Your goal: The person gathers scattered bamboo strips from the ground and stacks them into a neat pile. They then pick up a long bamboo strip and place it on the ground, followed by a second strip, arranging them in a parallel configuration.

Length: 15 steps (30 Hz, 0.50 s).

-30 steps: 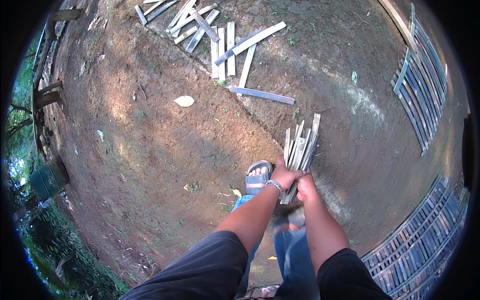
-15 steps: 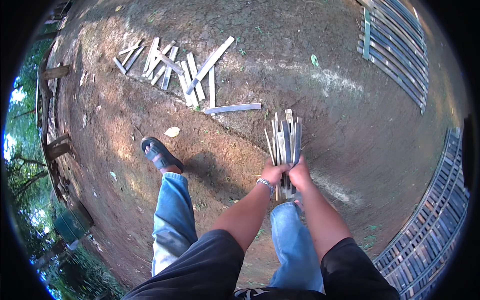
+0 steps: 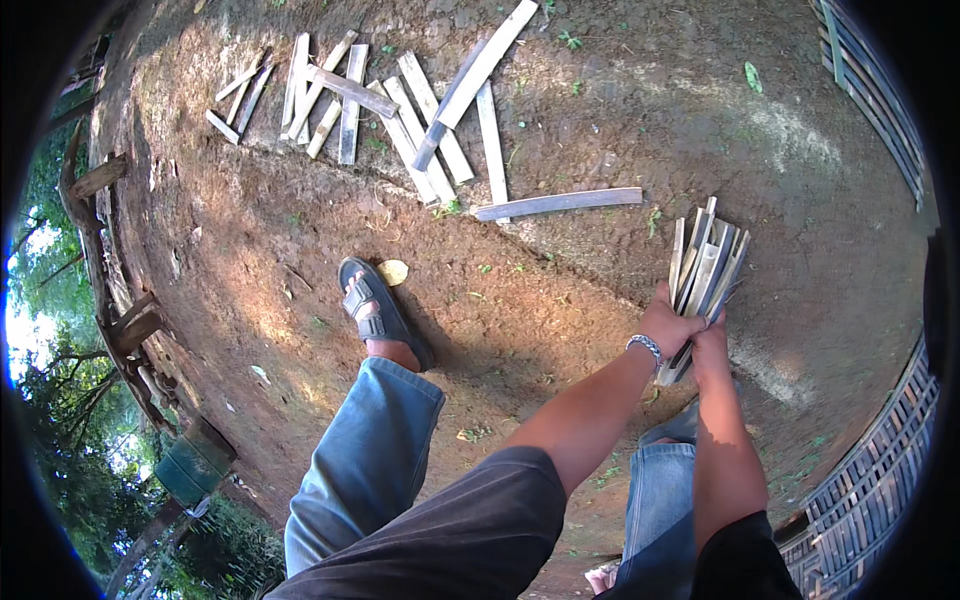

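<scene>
A bundle of thin bamboo slats is gripped between my two hands, its ends fanning out away from me. My left hand, with a braided bracelet at the wrist, is wrapped round the bundle's left side. Against the right side my right hand closes on the same slats. The short lower ends poke out below the fingers. Farther off on the ground lie several loose slats, among them a long pale slat crossing others and a grey slat lying alone, nearest the bundle.
My sandalled foot stands on the bare soil beside a yellow leaf. Slatted panels lie at the far right and lower right. A log fence and a green container are at the left.
The view has shifted, and the loose slats appear larger and nearer. Both hands, still holding the bundle, now sit farther right in the picture. The bundle tilts more to the right.
</scene>
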Available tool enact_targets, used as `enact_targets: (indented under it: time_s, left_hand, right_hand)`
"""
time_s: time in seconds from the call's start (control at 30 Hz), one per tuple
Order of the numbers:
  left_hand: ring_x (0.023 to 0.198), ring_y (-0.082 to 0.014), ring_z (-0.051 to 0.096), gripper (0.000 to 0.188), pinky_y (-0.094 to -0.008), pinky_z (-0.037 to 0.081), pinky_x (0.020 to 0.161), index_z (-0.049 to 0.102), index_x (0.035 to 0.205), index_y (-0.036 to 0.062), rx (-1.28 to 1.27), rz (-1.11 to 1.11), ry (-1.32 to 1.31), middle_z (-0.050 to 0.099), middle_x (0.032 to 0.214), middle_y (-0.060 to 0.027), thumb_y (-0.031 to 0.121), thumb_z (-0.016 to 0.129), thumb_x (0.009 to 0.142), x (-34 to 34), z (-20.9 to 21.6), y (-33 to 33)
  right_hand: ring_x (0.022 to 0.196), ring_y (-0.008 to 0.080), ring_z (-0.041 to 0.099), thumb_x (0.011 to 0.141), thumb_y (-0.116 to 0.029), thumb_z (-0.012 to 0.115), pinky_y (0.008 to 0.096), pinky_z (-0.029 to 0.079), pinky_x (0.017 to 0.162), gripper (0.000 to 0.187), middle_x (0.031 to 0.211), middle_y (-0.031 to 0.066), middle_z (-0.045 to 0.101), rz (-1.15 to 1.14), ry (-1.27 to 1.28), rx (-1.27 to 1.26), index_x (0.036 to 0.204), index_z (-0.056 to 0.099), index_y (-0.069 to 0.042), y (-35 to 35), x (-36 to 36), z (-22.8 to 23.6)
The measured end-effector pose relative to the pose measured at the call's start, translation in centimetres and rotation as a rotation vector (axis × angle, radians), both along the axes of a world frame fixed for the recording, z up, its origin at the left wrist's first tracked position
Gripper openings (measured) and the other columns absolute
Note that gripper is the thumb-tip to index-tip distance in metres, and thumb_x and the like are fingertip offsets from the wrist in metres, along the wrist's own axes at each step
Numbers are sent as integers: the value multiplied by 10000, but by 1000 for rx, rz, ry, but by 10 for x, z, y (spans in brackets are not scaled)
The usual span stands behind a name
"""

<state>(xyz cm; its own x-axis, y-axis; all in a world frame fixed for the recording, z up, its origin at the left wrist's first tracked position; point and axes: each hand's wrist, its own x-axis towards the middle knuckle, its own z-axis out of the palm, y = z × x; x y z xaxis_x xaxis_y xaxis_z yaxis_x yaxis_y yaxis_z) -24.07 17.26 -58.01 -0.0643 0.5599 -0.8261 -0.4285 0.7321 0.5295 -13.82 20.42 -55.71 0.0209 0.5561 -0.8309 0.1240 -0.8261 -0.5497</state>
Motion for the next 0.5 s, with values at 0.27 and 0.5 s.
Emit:
enact_targets:
  time_s: [0.27,0.5]
  left_hand:
    - [1015,-341,643,714,-407,516,937,498,1184,22,33,-765,355,623,1085,-226,362,821,646,-201,60,16]
    - [998,-370,656,754,-404,523,883,483,1150,3,123,-1099,483,635,1073,-279,446,771,612,-312,41,80]
  right_hand:
    - [1171,237,595,934,4,528,392,530,989,442,1307,131,546,-572,449,-34,1361,427,-47,-55,-187,22]
    - [1229,230,540,902,49,445,399,488,1028,516,1335,100,516,-787,311,-17,1370,368,-152,-27,-308,-8]
